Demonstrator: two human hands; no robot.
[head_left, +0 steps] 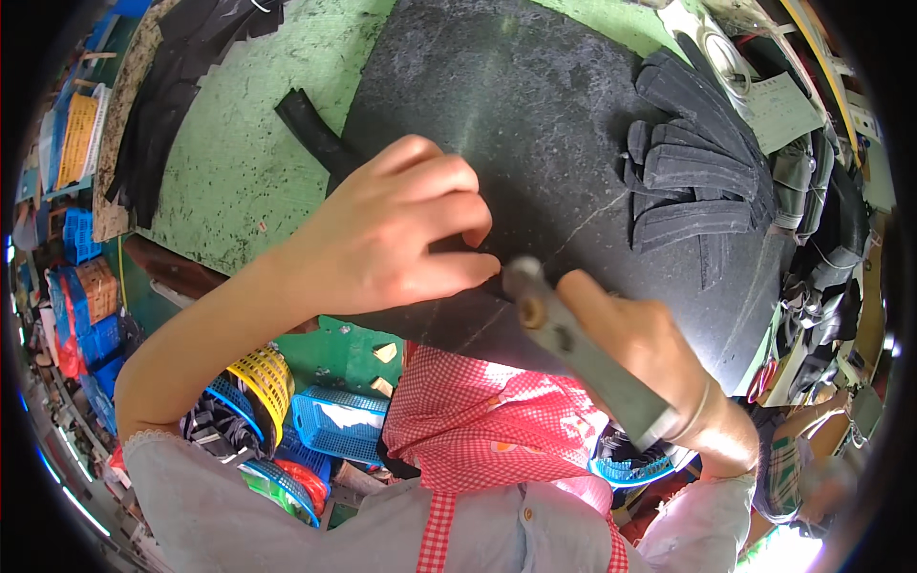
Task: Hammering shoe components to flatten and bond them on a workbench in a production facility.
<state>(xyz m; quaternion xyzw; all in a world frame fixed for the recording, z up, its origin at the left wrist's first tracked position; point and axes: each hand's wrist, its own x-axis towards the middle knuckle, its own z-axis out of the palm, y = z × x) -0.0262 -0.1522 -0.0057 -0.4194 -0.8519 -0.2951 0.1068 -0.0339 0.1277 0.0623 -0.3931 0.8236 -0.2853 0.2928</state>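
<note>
Closest in, the right hand [645, 353] is wrapped round a metal hammer [607, 371], which I'd bet is the only heavy thing here, so a full fist makes sense. Just past it, the left hand [401, 229] looks pinched onto a black strip [320, 134] lying across the dark slab [535, 105], though the fingers hide the exact contact. Strip's probably light, bendy and not fragile; I'd hold it near the worked end, fingertips clear. Stitched black pieces [697, 167] sit off to the right.
</note>
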